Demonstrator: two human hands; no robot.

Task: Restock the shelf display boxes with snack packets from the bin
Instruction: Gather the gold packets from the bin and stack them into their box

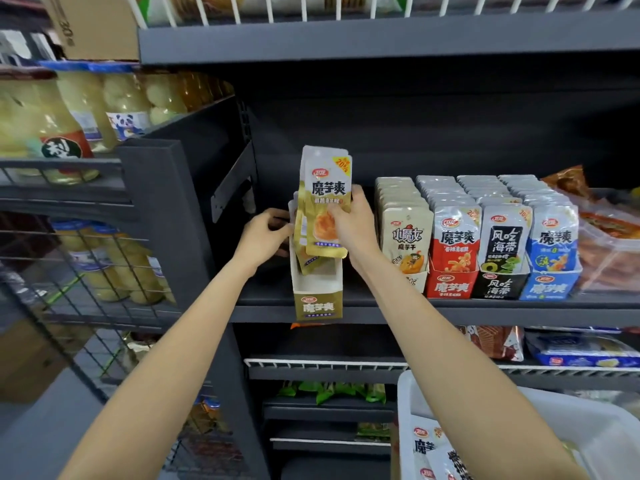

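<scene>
Gold foil konjac packets (325,202), light and slippery, are pinched mid-body by the right hand (349,226); the display box (317,292) is gripped by the left hand (266,237).

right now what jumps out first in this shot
A gold snack packet held up mid-frame by the right hand, above a nearly empty gold display box at the shelf edge, which the left hand steadies. To its right stands a packed row of red, black and blue display boxes.

Both arms extended, left grip (265,233) curled; right grip (349,226) pinching
</scene>
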